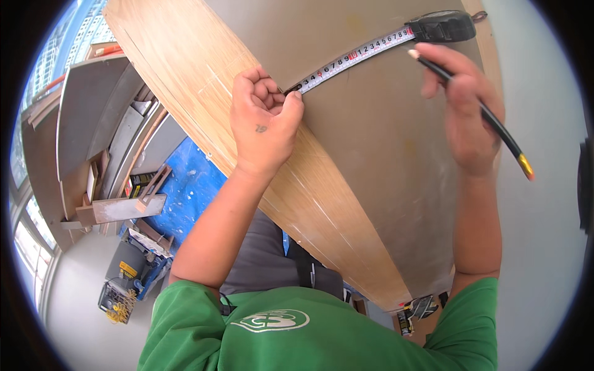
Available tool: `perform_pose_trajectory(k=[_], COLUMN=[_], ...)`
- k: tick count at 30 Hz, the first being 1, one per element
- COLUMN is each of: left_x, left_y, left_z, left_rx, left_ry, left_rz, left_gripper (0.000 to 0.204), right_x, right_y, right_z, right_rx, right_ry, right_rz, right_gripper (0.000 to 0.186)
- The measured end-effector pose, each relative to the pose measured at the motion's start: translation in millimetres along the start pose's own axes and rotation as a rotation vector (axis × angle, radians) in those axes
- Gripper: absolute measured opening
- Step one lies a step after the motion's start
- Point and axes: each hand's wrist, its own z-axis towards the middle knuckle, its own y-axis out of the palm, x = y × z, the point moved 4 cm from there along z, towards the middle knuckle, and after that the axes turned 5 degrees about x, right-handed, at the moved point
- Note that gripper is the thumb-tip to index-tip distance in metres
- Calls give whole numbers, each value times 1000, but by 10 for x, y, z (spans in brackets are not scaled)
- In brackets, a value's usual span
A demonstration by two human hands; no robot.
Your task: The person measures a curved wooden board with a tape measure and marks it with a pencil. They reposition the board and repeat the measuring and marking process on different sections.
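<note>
A tape measure with a black case (442, 27) lies at the far side of a brown-grey board (371, 161). Its white blade (352, 59) is pulled out toward the left, across the board. At the blade's end, by the edge of a light wood strip (322, 191), my left hand (265, 120) is closed, pinching the tip between thumb and curled fingers. My right hand (467, 108) is raised near the case. It grips a black pencil (502, 133), pale point toward the tape and gold end toward me.
Several boards and offcuts (93, 117) lean by the window on the left. Below them are a blue sheet (185, 176) and a grey machine with a yellow cord (127, 272). A pale wall (538, 204) stands close on the right.
</note>
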Motion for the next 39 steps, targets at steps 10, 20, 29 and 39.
perform_pose_trajectory(k=[10, 20, 29, 39], left_x=[20, 32, 39, 62], left_y=[7, 33, 18, -8], left_z=[14, 20, 27, 40], left_rx=[16, 38, 14, -4], left_ry=[40, 38, 24, 17], left_rz=[-15, 46, 18, 51], left_gripper=[45, 47, 48, 48], right_x=[586, 748, 134, 493], right_y=[519, 543, -80, -212], right_z=[192, 113, 237, 493], right_rx=[-206, -167, 154, 344], right_ry=[-80, -56, -547, -205], right_rz=[67, 28, -525, -737], right_gripper=[15, 12, 27, 58])
